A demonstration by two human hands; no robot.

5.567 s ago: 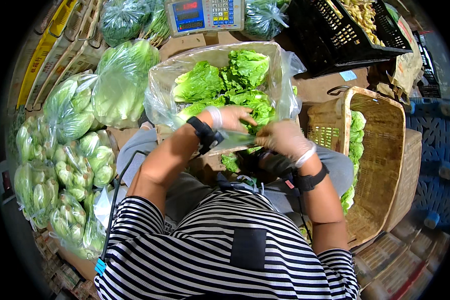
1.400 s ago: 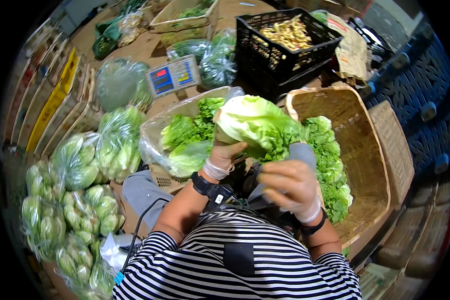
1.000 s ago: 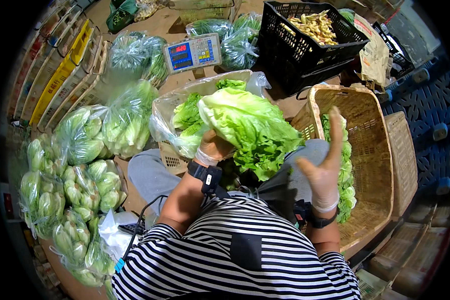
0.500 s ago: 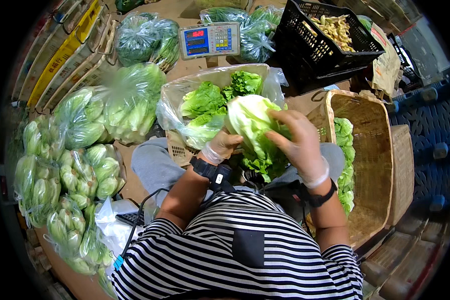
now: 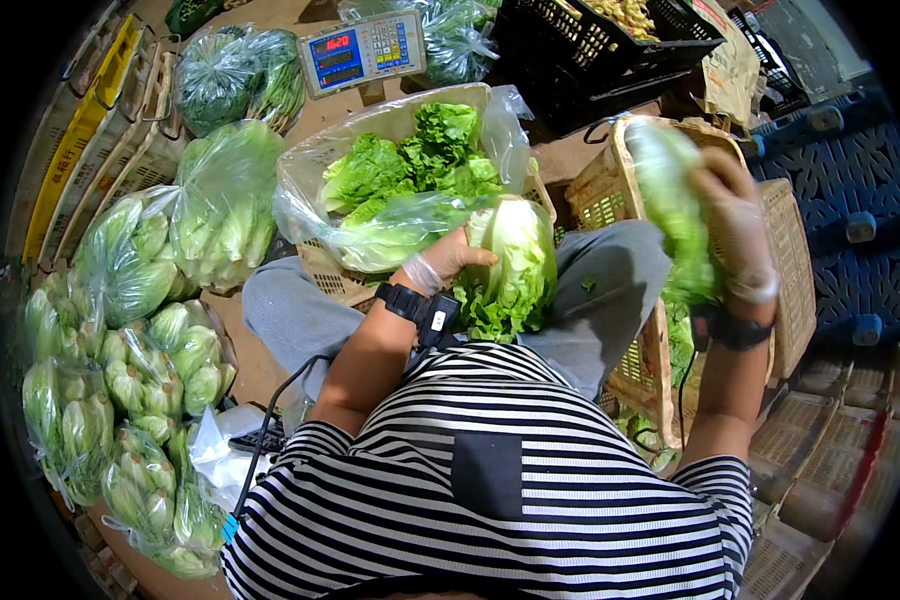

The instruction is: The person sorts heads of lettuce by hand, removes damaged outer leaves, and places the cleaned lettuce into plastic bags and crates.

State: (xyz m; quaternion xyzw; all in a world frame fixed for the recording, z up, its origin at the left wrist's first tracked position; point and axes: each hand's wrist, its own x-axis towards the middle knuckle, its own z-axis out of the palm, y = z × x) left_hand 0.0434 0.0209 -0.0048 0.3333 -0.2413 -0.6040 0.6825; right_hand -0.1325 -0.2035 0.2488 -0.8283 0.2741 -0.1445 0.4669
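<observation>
1. Watching from afar, I see the left hand curled around a pale green lettuce between the knees.
2. I see the right hand clasping a second lettuce, blurred, over the tan crate.
3. Leafy heads lie in the plastic-lined crate ahead; bagged lettuces sit leftward.

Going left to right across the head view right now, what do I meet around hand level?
Clear plastic bags of green lettuce, left hand, pale green leafy lettuce head, motion-blurred long green lettuce head, right hand, blue slatted plastic pallet.
</observation>
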